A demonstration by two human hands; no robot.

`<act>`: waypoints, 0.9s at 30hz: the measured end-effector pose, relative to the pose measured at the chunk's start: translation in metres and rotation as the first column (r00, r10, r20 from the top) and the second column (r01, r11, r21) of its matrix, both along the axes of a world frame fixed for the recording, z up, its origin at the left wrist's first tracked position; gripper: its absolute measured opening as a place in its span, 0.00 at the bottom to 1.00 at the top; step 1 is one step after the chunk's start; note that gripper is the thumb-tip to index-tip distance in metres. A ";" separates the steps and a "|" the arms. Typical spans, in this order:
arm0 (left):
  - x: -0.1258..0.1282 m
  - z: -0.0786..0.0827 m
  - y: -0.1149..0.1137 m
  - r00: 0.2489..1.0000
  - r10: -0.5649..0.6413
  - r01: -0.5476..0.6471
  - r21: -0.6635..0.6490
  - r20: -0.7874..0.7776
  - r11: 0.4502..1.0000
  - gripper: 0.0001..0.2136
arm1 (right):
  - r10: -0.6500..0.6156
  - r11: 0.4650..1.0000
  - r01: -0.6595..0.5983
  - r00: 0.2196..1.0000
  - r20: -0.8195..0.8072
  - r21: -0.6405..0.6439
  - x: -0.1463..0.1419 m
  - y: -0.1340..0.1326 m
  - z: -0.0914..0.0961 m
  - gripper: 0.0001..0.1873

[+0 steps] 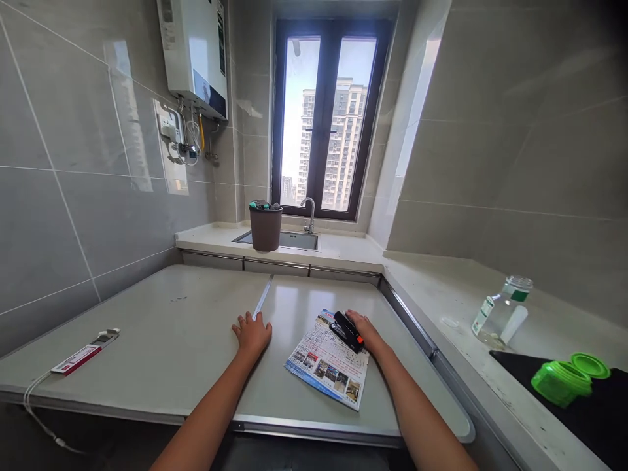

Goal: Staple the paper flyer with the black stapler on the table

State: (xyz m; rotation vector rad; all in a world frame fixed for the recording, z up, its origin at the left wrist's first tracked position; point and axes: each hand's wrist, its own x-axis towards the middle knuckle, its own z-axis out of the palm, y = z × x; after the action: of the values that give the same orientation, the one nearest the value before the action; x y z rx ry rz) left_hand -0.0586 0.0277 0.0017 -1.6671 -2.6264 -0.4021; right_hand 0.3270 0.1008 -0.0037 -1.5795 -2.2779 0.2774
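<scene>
Left hand [252,335] flat on table [171,347], fingers spread, empty. Right hand [366,330] lies curved along black stapler [346,332] atop printed leaflet [328,366]; cannot tell whether it grips. Leaflet's print, bottle's label [483,315]: illegible from here.

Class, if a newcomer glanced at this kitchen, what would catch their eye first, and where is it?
Probably the bright window at the back, with a tall building outside it. Next, the vivid green open jar on the black surface at far right. On the table, the black stapler lies on a colourful leaflet, the right hand at its side and the left hand spread nearby.
</scene>
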 end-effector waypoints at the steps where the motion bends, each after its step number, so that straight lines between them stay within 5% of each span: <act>1: 0.000 0.000 0.000 1.000 0.000 0.000 0.000 -0.001 1.000 0.27 | 0.012 1.000 -0.012 1.000 0.028 -0.009 -0.007 -0.002 0.002 0.29; 13: -0.002 0.002 -0.002 1.000 -0.003 0.003 0.001 0.013 1.000 0.27 | 0.151 0.982 -0.123 0.968 0.201 -0.145 -0.093 -0.003 0.009 0.48; 18: -0.002 0.004 -0.003 1.000 -0.008 0.008 -0.005 0.026 1.000 0.27 | 0.241 0.964 -0.216 0.956 0.166 -0.158 -0.128 -0.002 0.020 0.41; 27: -0.001 0.006 -0.004 0.999 0.000 0.000 0.003 0.039 1.000 0.25 | 0.270 0.959 -0.247 0.947 0.177 -0.141 -0.139 -0.004 0.021 0.51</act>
State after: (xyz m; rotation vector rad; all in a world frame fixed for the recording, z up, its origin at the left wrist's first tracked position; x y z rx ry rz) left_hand -0.0600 0.0237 0.0080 -1.6758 -2.6513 -0.4423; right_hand 0.1884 0.0966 0.0175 -1.4130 -2.6714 0.3416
